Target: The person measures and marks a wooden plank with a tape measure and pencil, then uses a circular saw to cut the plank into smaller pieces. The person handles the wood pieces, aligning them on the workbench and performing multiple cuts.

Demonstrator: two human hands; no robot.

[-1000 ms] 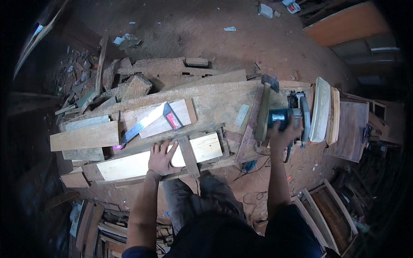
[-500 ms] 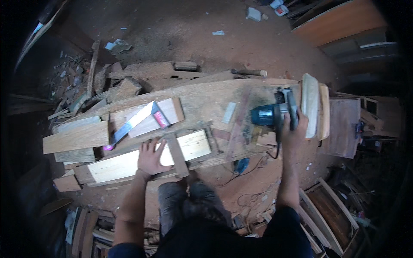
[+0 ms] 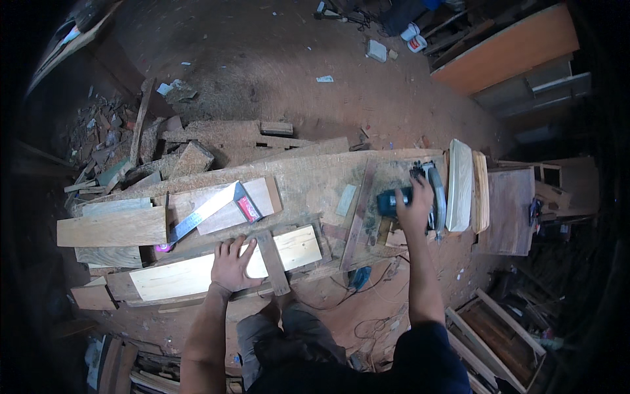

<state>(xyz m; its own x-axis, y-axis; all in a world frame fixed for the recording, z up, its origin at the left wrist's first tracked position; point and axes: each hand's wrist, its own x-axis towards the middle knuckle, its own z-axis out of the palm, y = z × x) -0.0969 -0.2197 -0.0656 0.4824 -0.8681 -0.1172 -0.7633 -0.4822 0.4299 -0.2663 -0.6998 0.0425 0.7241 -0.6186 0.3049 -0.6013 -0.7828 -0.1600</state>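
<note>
My left hand [image 3: 231, 266] lies on a pale planed board [image 3: 174, 278], its fingers apart and its thumb close to a short brown wooden strip [image 3: 272, 262] lying across the board. At the right end of the workbench, my right hand [image 3: 415, 203] closes over a circular saw [image 3: 388, 202] with a teal motor housing. The hand and wrist cover the saw's handle; its metal base plate [image 3: 436, 197] shows to the right of the fingers. A try square [image 3: 207, 211] with a long metal blade rests on a board behind my left hand.
Thick pale timber pieces [image 3: 459, 187] stand just right of the saw. Short boards [image 3: 111, 225] are stacked at the bench's left end, with offcuts [image 3: 195, 159] behind. A second teal tool [image 3: 358, 279] and a cable [image 3: 377, 327] are below the bench's near edge.
My right hand has shifted from the saw's right side onto its top, and the saw has turned, with less of its housing showing. My left hand stays on the pale board.
</note>
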